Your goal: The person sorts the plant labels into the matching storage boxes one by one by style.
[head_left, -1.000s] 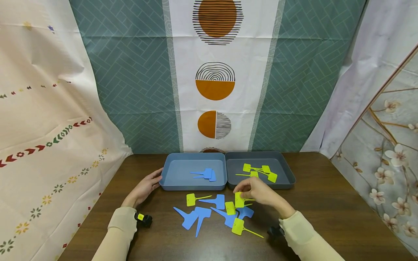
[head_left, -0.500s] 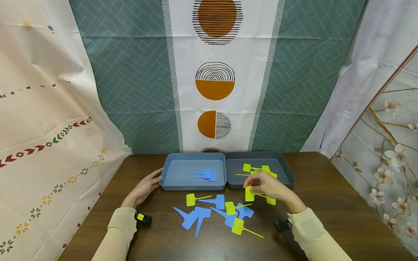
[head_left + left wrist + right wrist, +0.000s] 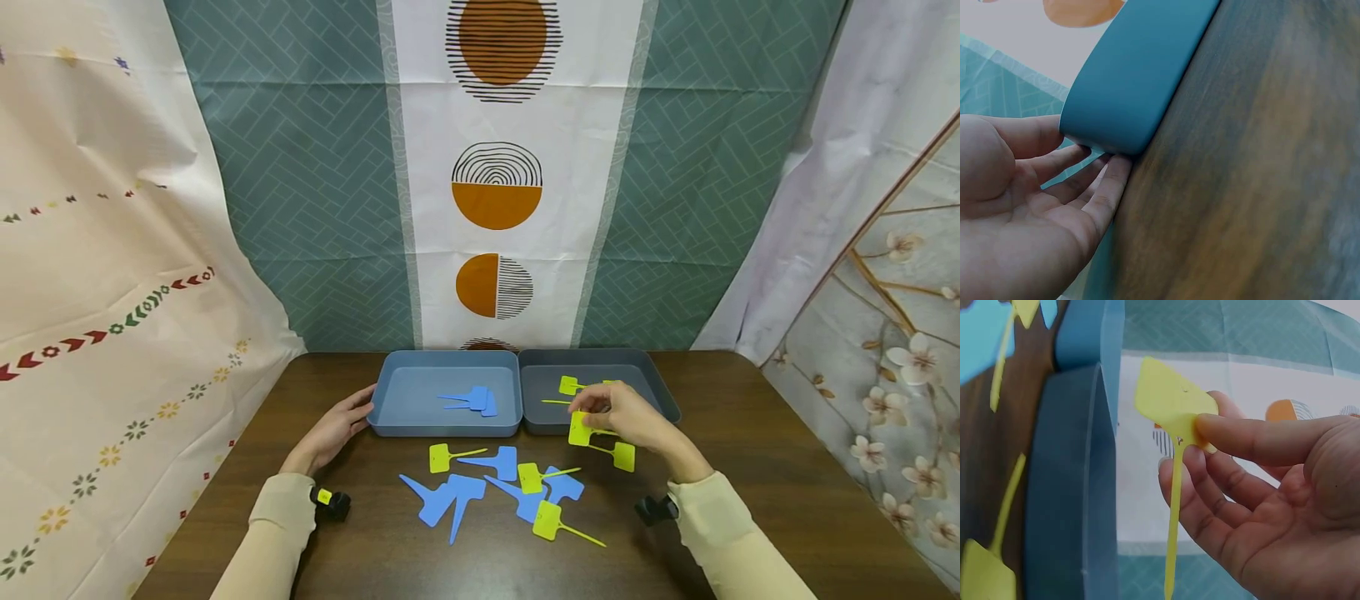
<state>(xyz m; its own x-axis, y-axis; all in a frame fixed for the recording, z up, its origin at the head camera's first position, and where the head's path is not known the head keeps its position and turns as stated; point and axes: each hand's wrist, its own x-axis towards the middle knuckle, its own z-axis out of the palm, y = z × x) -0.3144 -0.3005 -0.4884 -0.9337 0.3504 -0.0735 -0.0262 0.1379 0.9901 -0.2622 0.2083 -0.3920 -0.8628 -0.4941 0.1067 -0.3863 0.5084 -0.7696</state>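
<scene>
My right hand (image 3: 630,415) pinches a yellow T-shaped plant label (image 3: 579,429) by its head, between thumb and fingers. In the right wrist view this label's thin stem (image 3: 1174,519) points down, and the dark grey tray (image 3: 1063,487) stands beside it. The hand is over that tray's front edge and partly hides the yellow labels (image 3: 568,385) inside. My left hand (image 3: 333,429) touches the left end of the blue tray (image 3: 405,387) with extended fingertips; the left wrist view shows them at its corner (image 3: 1104,119). Two overlapping blue labels (image 3: 477,398) lie in the blue tray.
Several blue labels (image 3: 467,492) lie loose on the brown table (image 3: 360,550) before the trays. Among them are yellow labels (image 3: 547,520), and another yellow label (image 3: 623,456) lies below my right hand. Patterned cloths (image 3: 330,208) hang behind and at both sides.
My right hand has moved right and away from me, carrying the yellow plant label from above the loose labels to the dark grey tray's front edge. My left hand has stayed at the blue tray.
</scene>
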